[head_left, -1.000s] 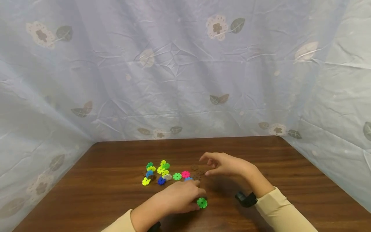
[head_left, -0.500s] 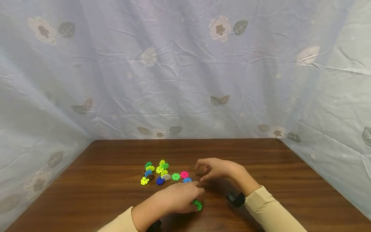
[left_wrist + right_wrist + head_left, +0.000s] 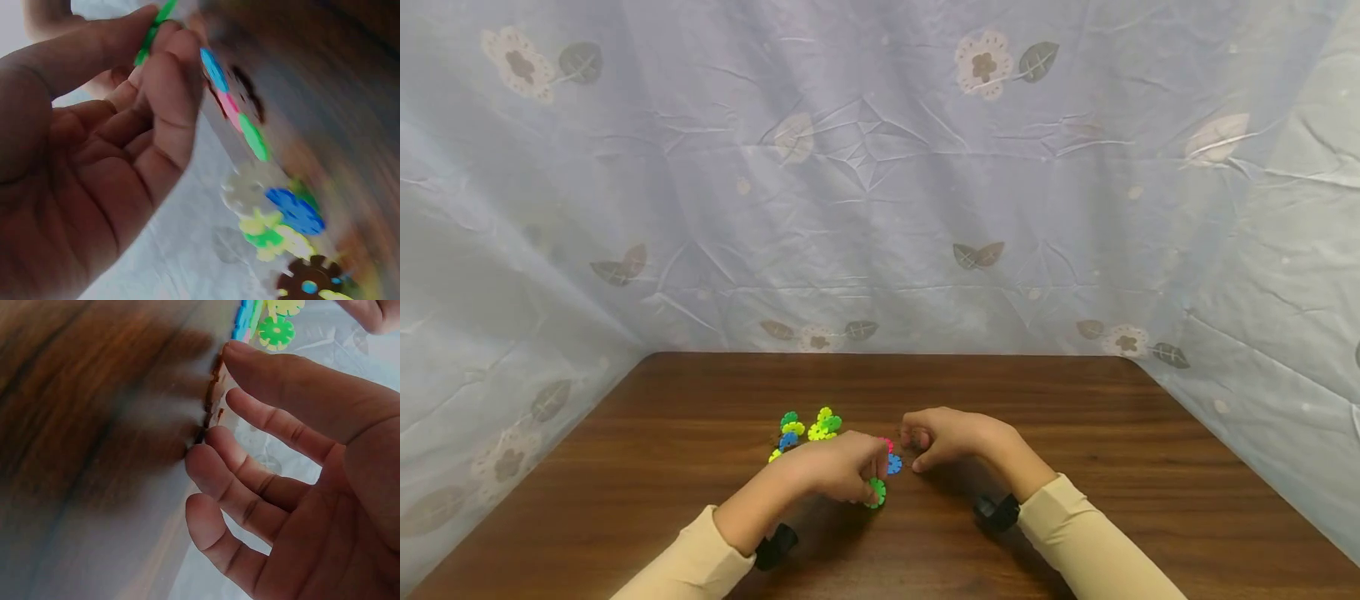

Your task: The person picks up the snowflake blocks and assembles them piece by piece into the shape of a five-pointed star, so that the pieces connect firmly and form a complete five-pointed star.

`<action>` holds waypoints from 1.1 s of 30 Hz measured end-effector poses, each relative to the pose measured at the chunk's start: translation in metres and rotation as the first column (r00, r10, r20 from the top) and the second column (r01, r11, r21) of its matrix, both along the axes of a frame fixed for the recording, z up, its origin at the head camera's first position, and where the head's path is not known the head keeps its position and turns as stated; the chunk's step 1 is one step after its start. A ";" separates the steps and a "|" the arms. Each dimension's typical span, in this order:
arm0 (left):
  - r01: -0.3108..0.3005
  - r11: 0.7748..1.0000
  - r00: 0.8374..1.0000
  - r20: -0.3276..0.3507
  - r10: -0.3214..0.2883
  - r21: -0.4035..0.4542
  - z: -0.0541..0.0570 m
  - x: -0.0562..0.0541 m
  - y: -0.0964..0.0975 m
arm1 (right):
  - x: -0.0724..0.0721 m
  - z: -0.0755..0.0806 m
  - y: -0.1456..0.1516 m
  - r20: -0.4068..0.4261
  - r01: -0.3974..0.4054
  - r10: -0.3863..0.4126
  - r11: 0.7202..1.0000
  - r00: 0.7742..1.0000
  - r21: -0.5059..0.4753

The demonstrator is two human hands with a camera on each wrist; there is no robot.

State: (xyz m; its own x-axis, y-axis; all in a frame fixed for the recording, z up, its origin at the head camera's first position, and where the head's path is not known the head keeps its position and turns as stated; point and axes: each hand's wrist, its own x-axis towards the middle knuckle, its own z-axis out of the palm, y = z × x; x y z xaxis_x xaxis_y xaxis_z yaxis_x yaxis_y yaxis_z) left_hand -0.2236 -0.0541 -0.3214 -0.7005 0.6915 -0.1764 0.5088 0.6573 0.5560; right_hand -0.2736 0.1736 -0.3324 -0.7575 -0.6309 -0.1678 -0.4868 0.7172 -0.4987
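Between thumb and fingertips, my left hand (image 3: 838, 467) pinches a green notched plastic disc (image 3: 877, 494); the disc stands edge-on in the left wrist view. Just beyond it a blue disc (image 3: 894, 464) lies on the table, with a pink disc (image 3: 889, 445) partly hidden behind the fingers. My right hand (image 3: 966, 437) hovers low with bent, spread fingers, its fingertips right at some brown discs (image 3: 214, 387) lying flat. These brown pieces are mostly covered by the hand in the head view. Nothing shows gripped in the right hand.
Left of the hands sits a group of joined discs, with yellow (image 3: 817, 432), green (image 3: 789, 418) and blue (image 3: 787, 440) ones. A white disc (image 3: 247, 187) and a dark blue disc (image 3: 297, 212) show there too. The brown wooden table (image 3: 1045, 392) is enclosed by patterned curtains (image 3: 880, 208).
My left hand has shifted left and slightly away from me with the green disc, now covering some loose discs. My right hand has moved left and down to the brown discs.
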 end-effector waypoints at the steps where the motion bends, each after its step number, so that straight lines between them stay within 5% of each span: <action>1: -0.018 0.999 0.999 0.028 0.017 0.032 0.000 -0.002 -0.002 | 0.000 -0.001 0.000 -0.002 -0.001 0.001 1.000 1.000 0.003; 7: -0.065 0.983 0.990 0.131 0.043 0.174 -0.002 -0.015 -0.014 | -0.003 -0.006 -0.002 -0.015 -0.008 0.009 1.000 1.000 0.016; 13: -0.105 0.937 0.978 0.204 0.037 0.332 -0.005 -0.022 -0.022 | -0.003 -0.008 -0.002 -0.026 -0.007 0.007 1.000 1.000 -0.005; 24: -0.216 0.865 0.968 0.213 0.131 0.452 -0.003 -0.027 -0.024 | -0.003 -0.004 0.007 -0.053 -0.047 0.040 0.991 0.998 -0.123; 33: -0.317 0.798 0.938 0.294 0.184 0.513 0.000 -0.029 -0.026 | -0.002 0.015 0.013 -0.289 -0.070 -0.028 0.944 0.957 -0.324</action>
State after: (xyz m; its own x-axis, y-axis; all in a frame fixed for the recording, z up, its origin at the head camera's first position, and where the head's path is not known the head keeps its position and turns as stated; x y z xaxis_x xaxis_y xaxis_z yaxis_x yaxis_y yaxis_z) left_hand -0.2527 -0.0796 -0.3211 -0.8516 0.5242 0.0064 0.1911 0.2991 0.9349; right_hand -0.2752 0.1862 -0.3172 -0.7282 -0.6290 0.2720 -0.6563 0.5259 -0.5410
